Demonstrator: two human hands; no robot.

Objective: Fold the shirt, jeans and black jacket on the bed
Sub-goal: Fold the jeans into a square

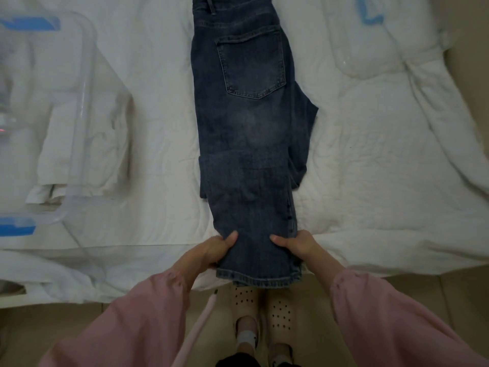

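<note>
The jeans [246,123] lie lengthwise down the middle of the bed [370,168]. Their waistband is at the far end and the legs run toward the near edge. They are doubled leg on leg, with one back pocket [251,64] facing up and the seat bulging out to the right. A crosswise edge runs over the legs about halfway along. The hems [259,279] reach past the near edge of the bed and hang above the floor [410,287].

Both hands hold the lower legs just above the hems. The left hand [211,251] grips the left side edge and the right hand [295,245] grips the right side edge. Each thumb lies on top of the denim, and the fingers are tucked underneath, out of sight. The two hands are well apart, at the width of the folded legs. Pink sleeves [383,313] cover both forearms.

On the left of the bed stands a clear plastic bin [82,107] with blue latches. A white folded cloth [87,160] shows through its wall, but whether it lies inside the bin or beneath it cannot be told. At the far right a second clear piece with a blue clip [370,15] rests on the white quilt.

Below the hems, pale perforated clogs [277,311] stand on the floor.
</note>
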